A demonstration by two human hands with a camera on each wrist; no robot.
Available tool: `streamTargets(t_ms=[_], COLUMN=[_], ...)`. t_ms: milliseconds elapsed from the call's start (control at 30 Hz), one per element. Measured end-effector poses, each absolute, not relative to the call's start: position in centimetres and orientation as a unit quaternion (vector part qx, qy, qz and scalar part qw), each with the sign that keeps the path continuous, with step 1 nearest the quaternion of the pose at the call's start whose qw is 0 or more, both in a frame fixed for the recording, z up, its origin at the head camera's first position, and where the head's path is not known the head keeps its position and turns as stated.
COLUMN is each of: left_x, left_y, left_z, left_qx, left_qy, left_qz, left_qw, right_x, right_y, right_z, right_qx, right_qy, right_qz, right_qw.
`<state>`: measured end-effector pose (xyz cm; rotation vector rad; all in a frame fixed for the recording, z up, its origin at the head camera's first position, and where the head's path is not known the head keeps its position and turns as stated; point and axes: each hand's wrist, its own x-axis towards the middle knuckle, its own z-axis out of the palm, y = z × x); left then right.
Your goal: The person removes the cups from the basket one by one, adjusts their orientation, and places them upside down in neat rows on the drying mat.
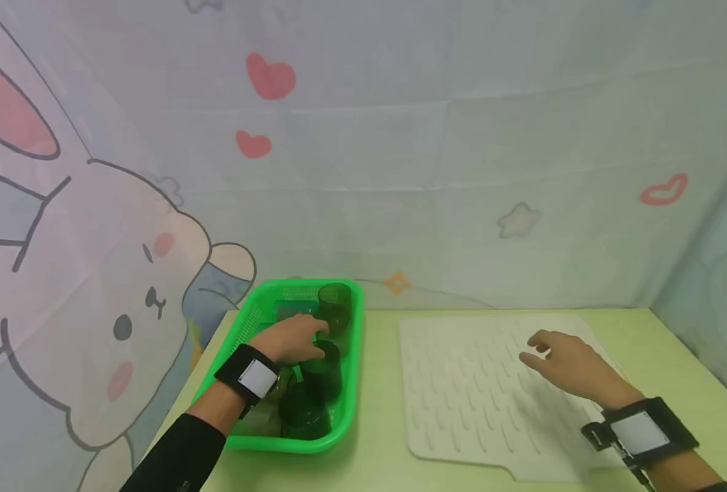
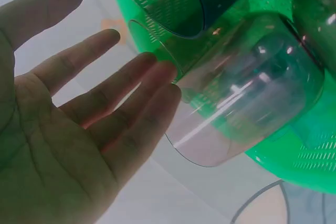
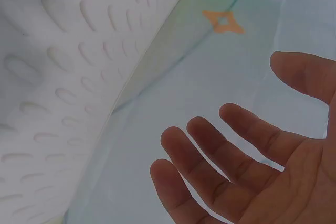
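Note:
My left hand [image 1: 290, 339] is over the green basket [image 1: 359, 383], its fingers loosely extended among several see-through glasses. A dark glass [image 1: 325, 376] stands just below the fingertips, and a brownish glass [image 1: 335, 314] is in the far right corner of the basket. In the left wrist view, the fingers reach close to the rim of a clear pinkish glass [image 2: 257, 87]; I cannot tell if they touch it. My right hand [image 1: 575, 369] hovers over the white ridged mat [image 1: 449, 389], fingers spread and slightly bent, holding nothing.
Basket and mat lie side by side on a pale yellow-green table [image 1: 382, 417]. A printed cloth [image 1: 363, 205] with a rabbit and hearts hangs behind. Another dark glass [image 1: 305, 413] occupies the basket's near end.

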<state>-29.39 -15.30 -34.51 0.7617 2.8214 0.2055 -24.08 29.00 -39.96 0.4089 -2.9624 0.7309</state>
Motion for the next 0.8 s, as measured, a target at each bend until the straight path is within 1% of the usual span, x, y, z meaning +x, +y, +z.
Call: streamTargets(t_ms=[200, 367, 600, 800], left_x=[-29.0, -28.6, -29.2, -29.3], left_y=[-14.2, -13.5, -13.1, -12.9], left_z=[-34.8, -36.0, -37.8, -38.2], left_qx=[0.246, 0.239, 0.249, 0.262], left_qy=[0.963, 0.965, 0.960, 0.956], left_qz=[0.060, 0.043, 0.039, 0.043], left_qw=[0.092, 0.104, 0.119, 0.122], right_x=[-23.6, -23.4, -23.1, -23.1], right_y=[28.4, 28.2, 28.1, 28.5], right_z=[-40.6, -40.7, -40.8, -41.1], right_qx=[0.132, 0.127, 0.122, 0.119], right_qy=[-0.959, -0.958, -0.959, -0.959], right_qz=[0.250, 0.255, 0.257, 0.258], right_qw=[0.028, 0.020, 0.021, 0.017])
